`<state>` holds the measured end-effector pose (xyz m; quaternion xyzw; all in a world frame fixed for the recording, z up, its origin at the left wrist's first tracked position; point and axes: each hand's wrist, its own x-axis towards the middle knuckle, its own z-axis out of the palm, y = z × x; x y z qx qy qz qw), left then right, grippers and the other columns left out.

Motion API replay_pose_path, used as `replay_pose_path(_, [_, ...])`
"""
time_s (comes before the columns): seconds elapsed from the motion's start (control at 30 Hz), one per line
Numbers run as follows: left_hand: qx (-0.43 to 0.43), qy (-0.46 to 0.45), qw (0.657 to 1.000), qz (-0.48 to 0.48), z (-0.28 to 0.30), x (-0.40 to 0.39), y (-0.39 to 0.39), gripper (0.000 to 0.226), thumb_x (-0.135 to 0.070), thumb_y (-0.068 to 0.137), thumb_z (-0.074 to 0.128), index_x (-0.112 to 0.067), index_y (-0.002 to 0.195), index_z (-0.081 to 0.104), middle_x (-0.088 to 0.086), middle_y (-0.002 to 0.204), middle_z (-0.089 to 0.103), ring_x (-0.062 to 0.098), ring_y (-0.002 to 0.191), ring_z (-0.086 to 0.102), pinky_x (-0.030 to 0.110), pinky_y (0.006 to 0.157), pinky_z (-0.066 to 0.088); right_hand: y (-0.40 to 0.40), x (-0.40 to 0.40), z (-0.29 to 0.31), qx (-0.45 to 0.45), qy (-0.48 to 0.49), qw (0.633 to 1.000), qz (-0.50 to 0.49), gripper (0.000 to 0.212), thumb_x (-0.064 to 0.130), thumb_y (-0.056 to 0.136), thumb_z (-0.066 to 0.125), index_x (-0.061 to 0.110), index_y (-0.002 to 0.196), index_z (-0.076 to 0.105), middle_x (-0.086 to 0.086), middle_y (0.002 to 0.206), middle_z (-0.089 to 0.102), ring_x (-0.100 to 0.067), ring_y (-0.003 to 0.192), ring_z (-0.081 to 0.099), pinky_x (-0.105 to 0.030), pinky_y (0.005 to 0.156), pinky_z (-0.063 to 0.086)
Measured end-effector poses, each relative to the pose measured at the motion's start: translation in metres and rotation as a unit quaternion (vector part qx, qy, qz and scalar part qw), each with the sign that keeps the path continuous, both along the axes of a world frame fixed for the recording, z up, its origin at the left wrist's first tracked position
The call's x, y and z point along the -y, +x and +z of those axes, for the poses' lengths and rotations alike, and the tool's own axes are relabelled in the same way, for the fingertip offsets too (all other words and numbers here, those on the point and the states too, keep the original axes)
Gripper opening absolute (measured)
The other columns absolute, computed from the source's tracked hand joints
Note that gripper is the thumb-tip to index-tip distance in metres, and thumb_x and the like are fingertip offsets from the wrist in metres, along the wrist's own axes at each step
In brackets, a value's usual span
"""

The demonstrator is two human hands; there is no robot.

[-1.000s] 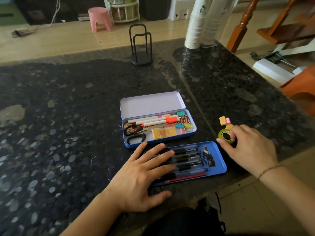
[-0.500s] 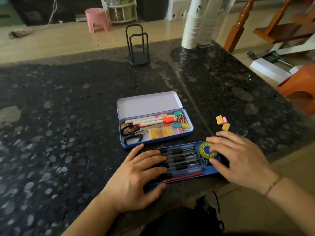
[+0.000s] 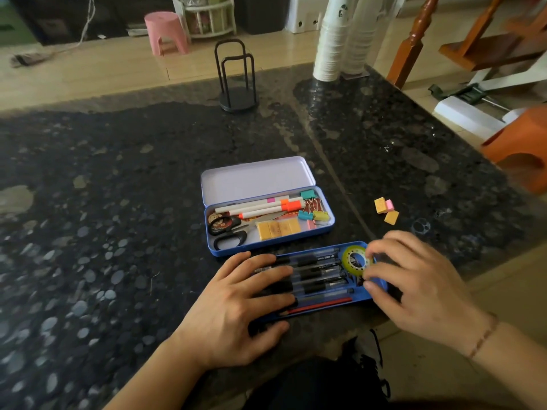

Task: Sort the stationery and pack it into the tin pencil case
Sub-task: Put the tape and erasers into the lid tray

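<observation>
The blue tin pencil case [image 3: 331, 224] lies open on the dark stone counter, its lid back. It holds markers, scissors [image 3: 226, 232], yellow sticky notes and binder clips. In front of it sits a blue tray [image 3: 325, 309] with several black pens and a red pencil. My left hand [image 3: 236, 303] lies flat on the tray's left end, fingers spread over the pens. My right hand [image 3: 414, 285] holds a yellow-green tape roll [image 3: 353, 260] at the tray's right end. Three small erasers [image 3: 386, 209] lie on the counter to the right.
A black wire holder [image 3: 236, 81] stands at the counter's far side, and stacks of white paper cups [image 3: 340, 39] stand at the back right. The counter's right edge drops to the floor, where an orange stool [image 3: 521, 149] stands.
My right hand carried the tape roll from the counter beside the erasers leftward onto the right end of the pen tray. My left hand stayed pressed on the pens.
</observation>
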<state>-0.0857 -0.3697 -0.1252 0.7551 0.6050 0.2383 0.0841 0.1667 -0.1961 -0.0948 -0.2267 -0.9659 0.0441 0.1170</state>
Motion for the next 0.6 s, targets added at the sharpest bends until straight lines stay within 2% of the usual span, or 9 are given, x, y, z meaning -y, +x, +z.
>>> replay_pose_path(0.07, [0.011,0.005,1.0,0.004,0.0,0.0,0.0,0.031,-0.047,0.086,0.065,-0.032,0.112,0.071,-0.01,0.14,0.053,0.015,0.137,0.04,0.048,0.106,0.037,0.001,0.005,0.0,0.013,0.011,1.0,0.008,0.024,0.039,0.081,0.055,0.022,0.076,0.071,0.007,0.096,0.059,-0.016,0.101,0.049,-0.028,0.07,0.042])
replay_pose_path(0.13, [0.017,0.012,1.0,0.004,0.0,0.001,0.0,0.03,-0.045,0.085,0.067,-0.031,0.112,0.072,-0.01,0.138,0.055,0.015,0.136,0.043,0.047,0.104,0.039,0.001,0.006,-0.003,0.023,0.012,1.0,0.009,0.025,0.04,0.082,0.053,0.023,0.076,0.071,0.009,0.092,0.056,-0.015,0.098,0.048,-0.027,0.072,0.036])
replay_pose_path(0.3, [0.005,0.014,1.0,-0.014,0.0,0.001,0.0,0.028,-0.044,0.086,0.067,-0.034,0.112,0.072,-0.012,0.139,0.055,0.015,0.136,0.042,0.049,0.105,0.038,-0.009,0.009,-0.004,0.017,-0.011,1.0,0.015,0.026,0.04,0.086,0.051,0.026,0.079,0.071,0.012,0.089,0.055,-0.015,0.094,0.047,-0.032,0.071,0.043])
replay_pose_path(0.43, [0.008,0.024,1.0,-0.011,-0.002,0.001,0.0,0.024,-0.042,0.087,0.065,-0.034,0.108,0.073,-0.014,0.132,0.06,0.014,0.134,0.046,0.05,0.105,0.038,-0.007,0.009,-0.007,-0.006,-0.016,1.0,-0.022,0.027,0.04,0.085,0.053,0.023,0.083,0.074,0.012,0.089,0.057,-0.013,0.093,0.048,-0.029,0.073,0.039])
replay_pose_path(0.6, [0.017,0.043,0.999,0.002,-0.003,0.0,0.001,0.02,-0.04,0.087,0.066,-0.031,0.103,0.075,-0.012,0.124,0.065,0.013,0.125,0.053,0.047,0.101,0.041,-0.007,0.012,-0.01,0.018,-0.014,0.999,-0.024,0.035,0.042,0.087,0.05,0.02,0.098,0.075,0.01,0.094,0.056,-0.015,0.095,0.049,-0.031,0.072,0.044])
